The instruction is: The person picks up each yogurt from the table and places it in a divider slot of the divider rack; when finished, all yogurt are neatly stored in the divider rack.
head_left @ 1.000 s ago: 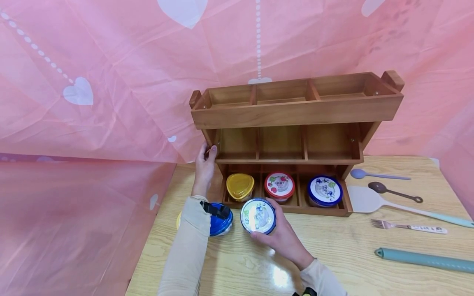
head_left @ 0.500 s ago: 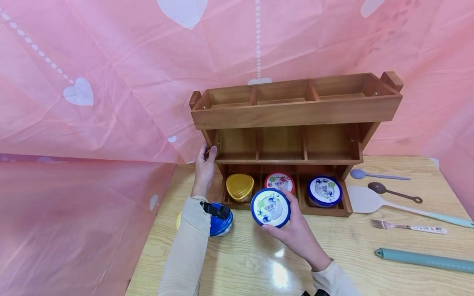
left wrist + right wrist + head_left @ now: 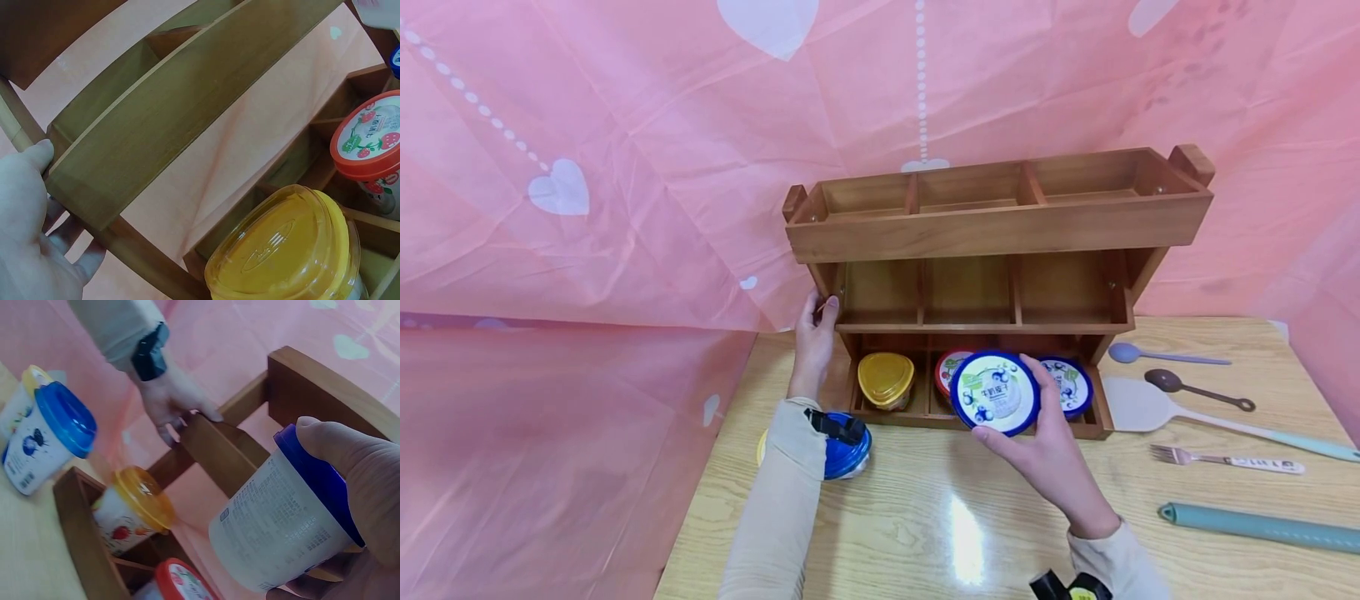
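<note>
My right hand [image 3: 1052, 458] holds a tub with a blue lid [image 3: 996, 393] and blueberry print, tilted in front of the bottom tier. In the right wrist view, the thumb lies on the lid rim and the fingers pass beneath the white tub [image 3: 275, 525]. On the left, my left hand [image 3: 815, 342] grips the side of the three-tier wooden shelf [image 3: 1000, 232], its thumb at the middle tier's end. The bottom tier bears a yellow-lidded tub [image 3: 886, 380], a red-lidded tub [image 3: 946, 372] partly hidden by the held one, and another blue-lidded tub [image 3: 1070, 387].
Beside my left forearm stand a blue-lidded tub [image 3: 847, 450] and a yellow-lidded one [image 3: 34, 380]. Right of the shelf lie a purple spoon [image 3: 1126, 352], a brown spoon [image 3: 1165, 381], a white spatula [image 3: 1138, 404], a fork [image 3: 1198, 457] and a teal stick-like tool [image 3: 1247, 523].
My right hand has carried the blue-lidded tub rightward and up, from the table's front to before the bottom tier, where it now overlaps two tubs. The left hand stays on the shelf.
</note>
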`<state>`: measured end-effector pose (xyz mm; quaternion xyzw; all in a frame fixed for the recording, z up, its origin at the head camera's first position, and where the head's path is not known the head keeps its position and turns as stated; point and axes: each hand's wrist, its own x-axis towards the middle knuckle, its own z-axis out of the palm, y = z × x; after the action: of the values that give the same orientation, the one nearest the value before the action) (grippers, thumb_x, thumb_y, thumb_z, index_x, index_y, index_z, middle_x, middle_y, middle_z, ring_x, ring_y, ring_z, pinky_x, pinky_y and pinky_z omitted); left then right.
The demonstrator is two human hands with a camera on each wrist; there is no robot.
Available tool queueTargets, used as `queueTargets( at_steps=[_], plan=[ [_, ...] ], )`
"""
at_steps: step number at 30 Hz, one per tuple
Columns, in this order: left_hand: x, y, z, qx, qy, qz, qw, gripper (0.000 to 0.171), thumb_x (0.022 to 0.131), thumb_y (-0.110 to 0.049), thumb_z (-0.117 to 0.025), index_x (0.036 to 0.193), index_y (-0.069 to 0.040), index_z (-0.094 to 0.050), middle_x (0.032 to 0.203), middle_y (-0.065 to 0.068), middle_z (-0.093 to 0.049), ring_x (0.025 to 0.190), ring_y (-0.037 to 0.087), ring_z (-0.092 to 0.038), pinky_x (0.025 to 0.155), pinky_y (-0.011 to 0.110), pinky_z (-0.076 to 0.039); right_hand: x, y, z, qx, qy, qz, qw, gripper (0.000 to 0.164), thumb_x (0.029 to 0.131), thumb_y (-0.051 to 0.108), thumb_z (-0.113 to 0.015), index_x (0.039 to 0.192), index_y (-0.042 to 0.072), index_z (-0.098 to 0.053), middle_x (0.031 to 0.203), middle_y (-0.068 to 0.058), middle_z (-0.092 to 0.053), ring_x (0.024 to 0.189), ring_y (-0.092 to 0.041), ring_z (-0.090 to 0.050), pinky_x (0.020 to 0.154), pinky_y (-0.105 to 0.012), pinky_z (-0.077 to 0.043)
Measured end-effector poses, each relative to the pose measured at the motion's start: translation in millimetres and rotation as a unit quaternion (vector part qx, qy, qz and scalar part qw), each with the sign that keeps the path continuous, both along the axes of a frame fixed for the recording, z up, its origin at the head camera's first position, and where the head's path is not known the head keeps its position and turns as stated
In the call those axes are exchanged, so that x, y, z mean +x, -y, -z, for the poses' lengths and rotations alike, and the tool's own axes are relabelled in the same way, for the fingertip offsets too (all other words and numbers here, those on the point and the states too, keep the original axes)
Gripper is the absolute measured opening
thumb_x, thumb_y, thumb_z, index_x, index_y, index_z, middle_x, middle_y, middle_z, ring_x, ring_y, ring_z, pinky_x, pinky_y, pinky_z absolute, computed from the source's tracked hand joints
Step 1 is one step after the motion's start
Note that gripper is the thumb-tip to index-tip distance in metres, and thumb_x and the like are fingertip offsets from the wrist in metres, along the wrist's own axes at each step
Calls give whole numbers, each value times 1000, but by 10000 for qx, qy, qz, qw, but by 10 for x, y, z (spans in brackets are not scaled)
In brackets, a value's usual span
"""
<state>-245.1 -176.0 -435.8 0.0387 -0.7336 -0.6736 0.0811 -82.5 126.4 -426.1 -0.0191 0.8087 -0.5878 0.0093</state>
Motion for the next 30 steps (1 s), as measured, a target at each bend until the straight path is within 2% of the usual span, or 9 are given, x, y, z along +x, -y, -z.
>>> queueTargets(
  at_steps=[1, 4, 6, 8, 11, 19, 30],
  plan=[
    [-1, 0, 0, 2, -4, -4, 10000, 49, 102, -35, -52, 149, -23, -42, 150, 5, -45, 138, 20, -42, 118, 37, -33, 0, -21, -14, 38, -30, 30, 10000, 106, 82, 26, -82, 156, 24, -6, 154, -19, -21, 137, -41, -32, 110, -65, -33],
    [-1, 1, -3, 19, 3, -7, 10000, 49, 102, -35, -52, 149, -22, -42, 150, 5, -46, 138, 21, -42, 118, 37, -33, 2, -74, -40, 109, -113, 114, 9998, 105, 83, 25, -81, 156, 25, -6, 154, -18, -22, 136, -40, -33, 111, -38, -41],
    [2, 2, -8, 29, 20, -9, 10000, 49, 102, -36, -52, 149, -22, -42, 150, 5, -45, 138, 21, -42, 118, 37, -33, 5, -101, -53, 143, -182, 179, 9996, 105, 82, 24, -81, 156, 26, -7, 153, -17, -23, 134, -39, -34, 104, -17, -41],
    [6, 2, -14, 25, 38, -12, 10000, 49, 102, -36, -52, 149, -23, -42, 150, 5, -45, 139, 21, -42, 118, 38, -33, 7, -130, -71, 200, -232, 239, 9992, 105, 82, 24, -81, 156, 27, -6, 153, -15, -23, 134, -37, -35, 91, -2, -36],
    [9, 1, -18, -11, 43, -16, 10000, 48, 102, -36, -51, 148, -23, -42, 150, 4, -45, 139, 20, -42, 118, 37, -33, 4, -175, -117, 197, -355, 318, 9987, 104, 83, 22, -81, 156, 29, -7, 153, -15, -23, 135, -37, -33, 89, 0, -35],
    [-8, -6, -7, 35, -121, -31, 9999, 46, 103, -30, -51, 147, -17, -45, 147, 10, -49, 135, 23, -45, 117, 37, -35, -5, -315, -226, -68, -494, 473, 9976, 103, 85, 16, -78, 155, 35, -4, 153, -15, -21, 135, -42, -30, 84, -7, -47],
    [-7, -14, -5, -2, -87, -46, 10000, 47, 103, -32, -52, 147, -19, -45, 147, 8, -48, 135, 22, -45, 117, 37, -35, -69, -499, -330, -117, -634, 905, 9938, 102, 86, 12, -76, 154, 36, -4, 154, -10, -19, 137, -37, -27, 88, -7, -45]
  ],
)
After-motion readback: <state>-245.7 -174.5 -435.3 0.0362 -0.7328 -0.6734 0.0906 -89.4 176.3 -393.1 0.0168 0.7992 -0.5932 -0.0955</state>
